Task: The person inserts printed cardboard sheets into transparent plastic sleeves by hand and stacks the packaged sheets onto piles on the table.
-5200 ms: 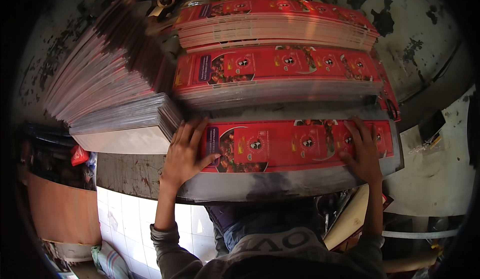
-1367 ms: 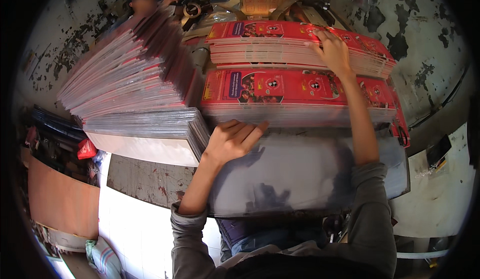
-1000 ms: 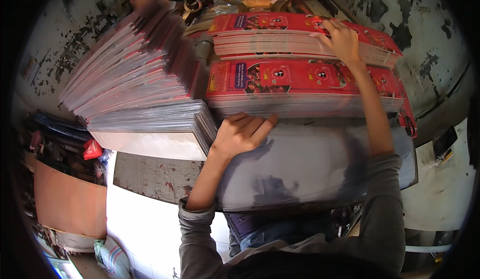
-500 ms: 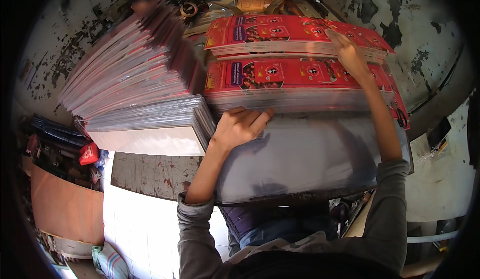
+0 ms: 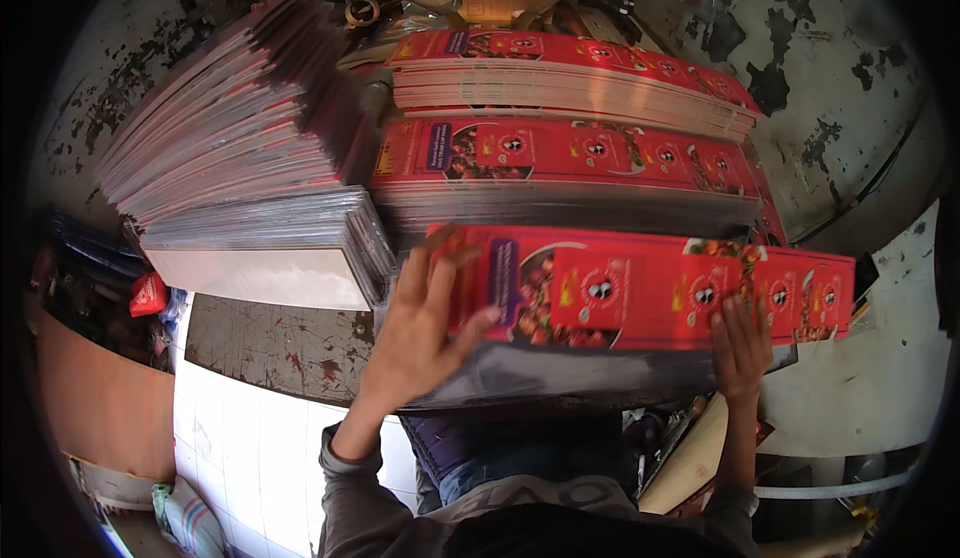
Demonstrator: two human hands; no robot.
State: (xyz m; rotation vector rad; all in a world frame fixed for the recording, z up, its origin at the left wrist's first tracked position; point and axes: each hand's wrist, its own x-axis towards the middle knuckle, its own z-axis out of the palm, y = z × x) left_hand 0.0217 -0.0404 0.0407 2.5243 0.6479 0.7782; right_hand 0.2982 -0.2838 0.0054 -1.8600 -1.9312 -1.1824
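A long red printed sheet [image 5: 640, 303] lies across the clear plastic sheets [image 5: 560, 373] at the near edge of the table. My left hand [image 5: 425, 318] is over its left end, fingers spread and thumb apart, with the fingertips at the print. Toward its right part, my right hand [image 5: 740, 348] rests stretched fingers flat on the face; its thumb is hidden. Behind the sheet stand two stacks of similar red sheets, a middle stack [image 5: 590, 153] and a far stack [image 5: 570, 83]. Both hands are slightly blurred.
On the left, a tall fanned pile of plastic-sleeved sheets [image 5: 230, 138] leans above a lower bundle with a white face [image 5: 255, 278]. Bare worn tabletop [image 5: 275, 348] shows at the front left. A tape roll [image 5: 361, 10] sits at the back. A peeling wall [image 5: 800, 88] stands right.
A red sheet now lies in front of me on the plastic. My right hand has come back from the far stack to it. My left hand has moved left and nearer, its fingers spreading.
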